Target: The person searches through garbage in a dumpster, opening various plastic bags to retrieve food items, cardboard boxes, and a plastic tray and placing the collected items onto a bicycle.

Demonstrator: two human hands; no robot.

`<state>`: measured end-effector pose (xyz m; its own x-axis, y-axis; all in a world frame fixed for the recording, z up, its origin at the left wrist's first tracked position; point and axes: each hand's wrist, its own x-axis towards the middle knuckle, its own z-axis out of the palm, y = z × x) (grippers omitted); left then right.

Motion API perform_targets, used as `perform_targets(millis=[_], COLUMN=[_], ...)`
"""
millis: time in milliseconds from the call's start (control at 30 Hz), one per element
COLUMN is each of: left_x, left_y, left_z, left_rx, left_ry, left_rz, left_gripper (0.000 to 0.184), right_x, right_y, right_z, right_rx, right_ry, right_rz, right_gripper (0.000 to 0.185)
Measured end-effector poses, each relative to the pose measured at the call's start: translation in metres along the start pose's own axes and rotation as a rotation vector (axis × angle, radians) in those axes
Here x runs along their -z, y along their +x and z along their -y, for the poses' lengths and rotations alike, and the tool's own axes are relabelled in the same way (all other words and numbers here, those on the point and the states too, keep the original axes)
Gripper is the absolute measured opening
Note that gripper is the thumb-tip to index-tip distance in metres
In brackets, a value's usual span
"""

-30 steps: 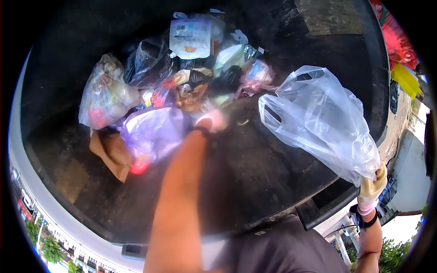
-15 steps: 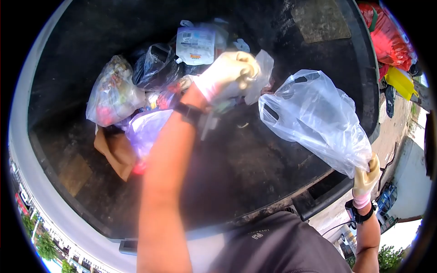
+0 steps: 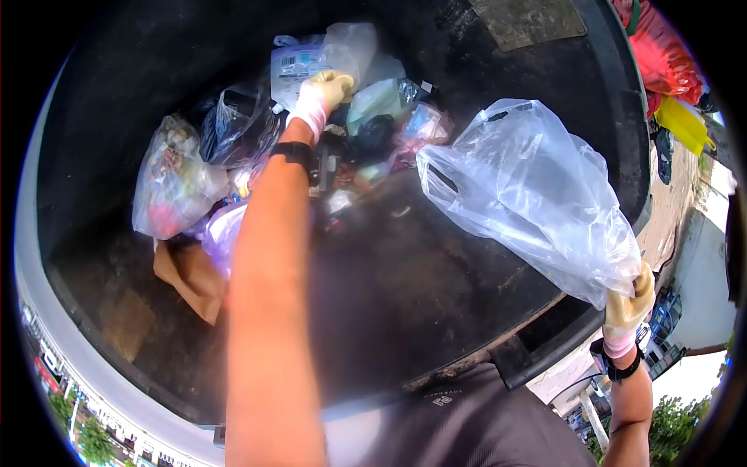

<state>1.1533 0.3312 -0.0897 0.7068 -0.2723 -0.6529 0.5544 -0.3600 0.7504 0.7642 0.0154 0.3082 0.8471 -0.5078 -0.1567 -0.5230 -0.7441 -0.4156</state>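
My left hand (image 3: 330,87), in a pale glove, reaches over the heap of rubbish inside the dark bin (image 3: 373,311). Its fingers are closed on a translucent plastic piece (image 3: 350,48), beside the white and blue pouch (image 3: 292,68). At the right edge of the bin my right hand (image 3: 629,305), also gloved, is closed round the gathered end of a large clear plastic bag (image 3: 537,183). That bag lies spread over the bin's right side, with its handle holes toward the heap.
Left in the bin are a filled clear bag (image 3: 175,183), brown paper (image 3: 193,282) and a purple bag (image 3: 224,233). A pink bag (image 3: 424,128) lies near the middle. Red bags (image 3: 665,62) and yellow plastic (image 3: 685,124) are outside, upper right.
My left hand rose from low in the heap with the translucent piece, then moved left to the pouch. Scraps beneath it are now exposed. My right hand still grips the clear bag.
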Motion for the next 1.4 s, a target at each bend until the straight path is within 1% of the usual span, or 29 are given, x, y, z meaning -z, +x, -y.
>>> perform_targets(millis=[33, 100, 167, 200, 267, 300, 367, 400, 467, 500, 533, 600, 667, 733, 767, 833, 867, 900, 933, 967, 1033, 1100, 1133, 1167, 1200, 1267, 1300, 1367, 1400], left_x=[-0.005, -0.023, -0.036, -0.046, -0.066, -0.079, -0.084, -0.094, -0.101, -0.104, -0.101, -0.087, -0.06, -0.037, -0.024, 0.01, 0.025, 0.037, 0.046, 0.06, 0.073, 0.086, 0.089, 0.096, 0.098, 0.103, 0.108, 0.109, 0.109], left_y=[0.007, 0.054, 0.041, 0.012, 0.014, 0.036, -0.013, -0.003, 0.004, 0.006, 0.005, 0.013, 0.019, -0.045, -0.07, -0.101, -0.119, -0.138, -0.159, -0.183, -0.231, -0.263, -0.291, -0.306, -0.327, -0.365, -0.379, -0.406, -0.416], left_z=[0.029, 0.134, 0.191, 0.163, 0.192, 0.251, 0.181, 0.198, 0.218, 0.226, 0.222, 0.208, 0.185, 0.075, 0.041, 0.003, -0.014, -0.031, -0.048, -0.069, -0.106, -0.128, -0.149, -0.157, -0.169, -0.189, -0.197, -0.212, -0.218], left_rx=[0.015, -0.159, 0.003, -0.049, -0.007, 0.081, 0.027, 0.067, -0.029, -0.077, -0.157, -0.247, -0.344, -0.033, 0.055, -0.078, -0.136, -0.192, -0.267, -0.259, -0.218, -0.428, -0.495, -0.539, -0.552, -0.594, -0.621, -0.682, -0.759], left_ry=[0.155, 0.793, 0.634, 0.943, 0.96, 0.666, 0.605, 0.459, 0.269, 0.174, 0.152, 0.176, 0.217, -0.174, -0.35, -0.293, -0.268, -0.243, -0.28, -0.328, -0.425, -0.307, -0.203, -0.208, -0.216, -0.199, -0.227, -0.306, -0.292], left_rz=[-0.031, -0.074, 0.043, 0.208, 0.218, 0.064, 0.068, 0.039, 0.036, 0.041, 0.063, 0.117, 0.191, 0.095, 0.07, 0.208, 0.217, 0.23, 0.209, 0.251, 0.238, 0.206, 0.17, 0.189, 0.174, 0.124, 0.192, 0.246, 0.229], left_gripper=[0.031, 0.032, 0.035, 0.033, 0.036, 0.043, 0.042, 0.041, 0.034, 0.03, 0.028, 0.021, 0.013, 0.008, 0.008, 0.008, 0.007, 0.007, 0.008, 0.009, 0.01, 0.014, 0.017, 0.018, 0.018, 0.021, 0.025, 0.018, 0.018], right_x=[0.001, 0.001, 0.003, 0.005, 0.006, 0.01, 0.018, 0.016, 0.006, 0.004, 0.001, 0.003, 0.002, 0.0, -0.001, 0.003, 0.002, 0.005, 0.008, 0.011, 0.008, -0.001, -0.015, -0.023, -0.028, -0.052, -0.069, -0.08, -0.092], right_y=[-0.003, -0.001, -0.003, -0.002, -0.006, -0.01, -0.015, -0.013, -0.003, -0.002, 0.0, 0.001, 0.005, 0.015, 0.019, 0.033, 0.035, 0.048, 0.059, 0.067, 0.077, 0.099, 0.115, 0.127, 0.132, 0.146, 0.151, 0.149, 0.152], right_z=[-0.003, 0.005, 0.004, 0.005, 0.001, -0.005, -0.02, -0.014, 0.006, 0.008, 0.01, 0.006, 0.01, 0.027, 0.035, 0.044, 0.045, 0.063, 0.08, 0.096, 0.13, 0.131, 0.121, 0.12, 0.132, 0.149, 0.152, 0.184, 0.198], right_rx=[-0.015, -0.033, -0.045, -0.05, -0.067, -0.088, -0.046, -0.035, -0.004, -0.012, -0.018, -0.009, 0.043, 0.147, 0.198, 0.388, 0.484, 0.663, 0.751, 0.84, 0.912, 1.012, 1.033, 0.88, 0.791, 0.937, 1.156, 1.219, 1.273], right_ry=[-0.001, 0.005, 0.015, -0.003, 0.02, -0.025, -0.064, -0.077, -0.096, -0.065, -0.033, -0.025, -0.024, 0.01, 0.029, -0.06, -0.104, -0.153, -0.214, -0.274, -0.32, -0.223, -0.033, 0.084, 0.093, 0.102, 0.107, -0.023, -0.064], right_rz=[0.01, 0.005, 0.009, 0.018, -0.003, -0.008, -0.003, -0.018, -0.055, -0.055, -0.055, -0.018, 0.035, 0.081, 0.105, 0.224, 0.191, 0.241, 0.266, 0.295, 0.227, 0.283, 0.338, 0.508, 0.576, 0.534, 0.414, 0.416, 0.387], right_gripper=[0.043, 0.044, 0.045, 0.046, 0.046, 0.044, 0.042, 0.035, 0.023, 0.022, 0.021, 0.026, 0.031, 0.031, 0.031, 0.027, 0.023, 0.025, 0.026, 0.026, 0.02, 0.02, 0.022, 0.022, 0.021, 0.021, 0.021, 0.025, 0.025])
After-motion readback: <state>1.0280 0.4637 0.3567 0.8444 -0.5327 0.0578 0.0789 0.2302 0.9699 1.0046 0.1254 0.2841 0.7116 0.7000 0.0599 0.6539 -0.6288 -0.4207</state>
